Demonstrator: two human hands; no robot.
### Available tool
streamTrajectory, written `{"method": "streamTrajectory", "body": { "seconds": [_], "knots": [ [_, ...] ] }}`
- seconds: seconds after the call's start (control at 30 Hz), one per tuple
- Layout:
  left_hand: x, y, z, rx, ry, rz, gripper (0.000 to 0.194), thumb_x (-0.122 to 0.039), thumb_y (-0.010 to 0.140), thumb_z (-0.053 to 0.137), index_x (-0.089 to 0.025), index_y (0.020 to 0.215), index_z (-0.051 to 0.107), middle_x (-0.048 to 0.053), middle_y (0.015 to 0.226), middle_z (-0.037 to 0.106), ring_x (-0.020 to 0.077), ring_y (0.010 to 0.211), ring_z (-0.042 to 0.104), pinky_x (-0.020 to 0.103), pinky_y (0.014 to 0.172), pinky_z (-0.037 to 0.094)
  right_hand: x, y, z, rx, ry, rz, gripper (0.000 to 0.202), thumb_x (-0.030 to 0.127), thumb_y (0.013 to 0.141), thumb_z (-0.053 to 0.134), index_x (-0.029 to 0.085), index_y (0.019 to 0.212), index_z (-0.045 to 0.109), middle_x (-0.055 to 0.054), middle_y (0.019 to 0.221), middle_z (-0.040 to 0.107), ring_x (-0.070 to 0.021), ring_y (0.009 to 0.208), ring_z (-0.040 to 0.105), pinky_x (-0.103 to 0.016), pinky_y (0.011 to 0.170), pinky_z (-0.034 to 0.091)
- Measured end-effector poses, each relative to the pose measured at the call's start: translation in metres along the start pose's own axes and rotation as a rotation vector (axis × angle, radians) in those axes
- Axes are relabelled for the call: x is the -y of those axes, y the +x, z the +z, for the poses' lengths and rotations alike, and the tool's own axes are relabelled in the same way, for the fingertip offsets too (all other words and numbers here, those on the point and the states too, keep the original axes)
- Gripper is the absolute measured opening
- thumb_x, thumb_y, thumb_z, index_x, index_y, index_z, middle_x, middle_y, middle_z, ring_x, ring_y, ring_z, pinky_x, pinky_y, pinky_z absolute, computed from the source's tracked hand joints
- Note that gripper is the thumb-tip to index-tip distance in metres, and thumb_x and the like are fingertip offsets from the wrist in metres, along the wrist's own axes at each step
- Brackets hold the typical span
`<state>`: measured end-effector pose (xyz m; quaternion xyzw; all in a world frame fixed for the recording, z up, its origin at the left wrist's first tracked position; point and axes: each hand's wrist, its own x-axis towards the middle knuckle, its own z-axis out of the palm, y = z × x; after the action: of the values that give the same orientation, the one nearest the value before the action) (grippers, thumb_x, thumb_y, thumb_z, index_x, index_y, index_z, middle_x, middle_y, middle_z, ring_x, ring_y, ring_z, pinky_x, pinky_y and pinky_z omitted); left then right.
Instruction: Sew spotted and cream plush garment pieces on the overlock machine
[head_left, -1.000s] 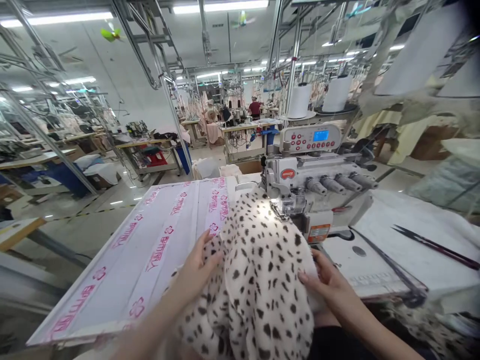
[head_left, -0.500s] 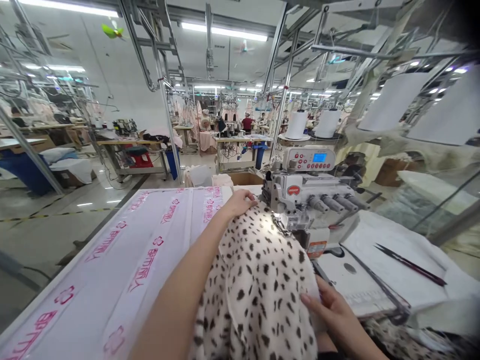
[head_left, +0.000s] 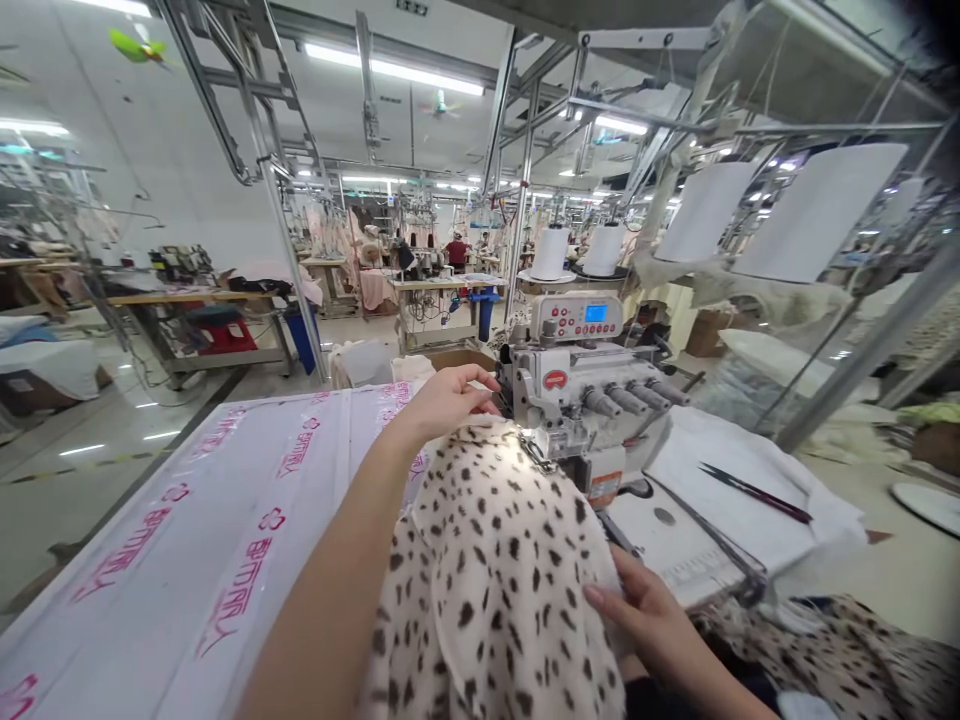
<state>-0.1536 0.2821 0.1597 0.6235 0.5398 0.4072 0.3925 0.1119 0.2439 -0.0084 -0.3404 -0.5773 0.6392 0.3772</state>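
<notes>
A cream plush fabric (head_left: 510,540) with dark spots lies draped over the table front, its far right edge under the lit foot area of an overlock sewing machine (head_left: 577,390). My left hand (head_left: 446,400) is at the fabric's far edge, left of the machine head. Its fingers are apart and curved, pointing toward the machine; the fingertips are partly hidden. Nearer to me, my right hand (head_left: 649,610) pinches the fabric's right edge, thumb on top and fingers beneath.
Black-tipped tweezers (head_left: 757,492) lie on white cloth (head_left: 720,450) right of the machine. More spotted fabric (head_left: 862,650) is bunched at lower right. White thread cones (head_left: 821,215) stand behind. Printed plastic film (head_left: 292,510) covers the table on the left.
My left hand has lifted slightly off the fabric, its fingers more raised and spread. My right hand keeps its pinch on the edge. The view has turned a little to the right.
</notes>
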Motion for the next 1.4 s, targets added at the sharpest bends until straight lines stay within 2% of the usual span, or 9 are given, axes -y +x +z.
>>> {"method": "streamTrajectory", "body": {
  "seconds": [0.2, 0.4, 0.67, 0.8, 0.97, 1.17, 1.3, 1.4],
  "knots": [
    [0.010, 0.005, -0.007, -0.010, 0.039, 0.010, 0.018, -0.023, 0.086, 0.040, -0.018, 0.098, 0.052, 0.005, 0.083, 0.065, 0.0163, 0.078, 0.061, 0.028, 0.070, 0.046, -0.005, 0.003, -0.007, 0.083, -0.036, -0.013, 0.041, 0.040, 0.074, 0.065, 0.021, 0.109, 0.055, -0.008, 0.102, 0.061, -0.0246, 0.091, 0.057, -0.036, 0.081, 0.047],
    [0.015, 0.005, -0.014, -0.042, 0.076, -0.009, 0.025, -0.030, 0.085, 0.040, -0.020, 0.106, 0.050, 0.005, 0.090, 0.064, 0.0179, 0.085, 0.060, 0.029, 0.074, 0.045, -0.005, 0.001, -0.005, 0.078, -0.027, -0.022, 0.043, 0.041, 0.073, 0.066, 0.021, 0.109, 0.055, -0.008, 0.104, 0.061, -0.0260, 0.095, 0.056, -0.037, 0.084, 0.046],
    [0.014, 0.001, -0.022, -0.068, 0.137, 0.007, 0.035, -0.036, 0.080, 0.047, -0.020, 0.111, 0.049, 0.005, 0.097, 0.062, 0.0197, 0.096, 0.056, 0.030, 0.082, 0.041, -0.004, 0.002, -0.005, 0.072, -0.041, -0.018, 0.044, 0.043, 0.072, 0.066, 0.020, 0.108, 0.056, -0.009, 0.102, 0.062, -0.0261, 0.089, 0.058, -0.039, 0.082, 0.047],
    [0.020, 0.003, -0.028, 0.008, 0.174, 0.022, 0.041, -0.041, 0.075, 0.055, -0.023, 0.111, 0.050, 0.005, 0.105, 0.059, 0.0214, 0.098, 0.054, 0.030, 0.082, 0.041, -0.001, 0.001, 0.000, 0.020, -0.040, -0.011, 0.045, 0.046, 0.069, 0.067, 0.020, 0.105, 0.058, -0.008, 0.100, 0.063, -0.0266, 0.090, 0.058, -0.039, 0.082, 0.047],
    [0.023, 0.005, -0.028, 0.084, 0.225, 0.001, 0.039, -0.041, 0.069, 0.062, -0.021, 0.101, 0.059, 0.005, 0.111, 0.056, 0.0223, 0.103, 0.051, 0.030, 0.086, 0.039, 0.001, -0.001, 0.002, -0.019, -0.051, 0.002, 0.048, 0.051, 0.066, 0.068, 0.020, 0.102, 0.059, -0.008, 0.098, 0.063, -0.0272, 0.092, 0.058, -0.038, 0.082, 0.048],
    [0.026, 0.009, -0.021, 0.047, 0.242, -0.002, 0.033, -0.039, 0.066, 0.060, -0.018, 0.091, 0.063, 0.006, 0.094, 0.061, 0.0228, 0.090, 0.055, 0.030, 0.076, 0.041, -0.003, 0.001, -0.004, 0.051, -0.056, -0.032, 0.043, 0.045, 0.071, 0.066, 0.021, 0.105, 0.058, -0.008, 0.101, 0.062, -0.0271, 0.095, 0.057, -0.038, 0.085, 0.046],
    [0.032, 0.015, -0.018, -0.017, 0.230, 0.006, 0.024, -0.037, 0.066, 0.058, -0.017, 0.079, 0.061, 0.003, 0.080, 0.061, 0.0196, 0.078, 0.056, 0.028, 0.070, 0.041, 0.000, 0.001, -0.003, 0.044, -0.065, -0.038, 0.043, 0.047, 0.070, 0.066, 0.021, 0.104, 0.058, -0.008, 0.101, 0.062, -0.0278, 0.095, 0.057, -0.038, 0.084, 0.047],
    [0.036, 0.019, -0.016, -0.079, 0.224, 0.019, 0.026, -0.041, 0.066, 0.058, -0.016, 0.075, 0.059, 0.003, 0.074, 0.061, 0.0180, 0.070, 0.055, 0.027, 0.065, 0.040, 0.001, 0.001, -0.002, 0.041, -0.071, -0.036, 0.043, 0.048, 0.070, 0.066, 0.021, 0.102, 0.058, -0.008, 0.102, 0.062, -0.0279, 0.097, 0.056, -0.039, 0.086, 0.046]
  ]
}}
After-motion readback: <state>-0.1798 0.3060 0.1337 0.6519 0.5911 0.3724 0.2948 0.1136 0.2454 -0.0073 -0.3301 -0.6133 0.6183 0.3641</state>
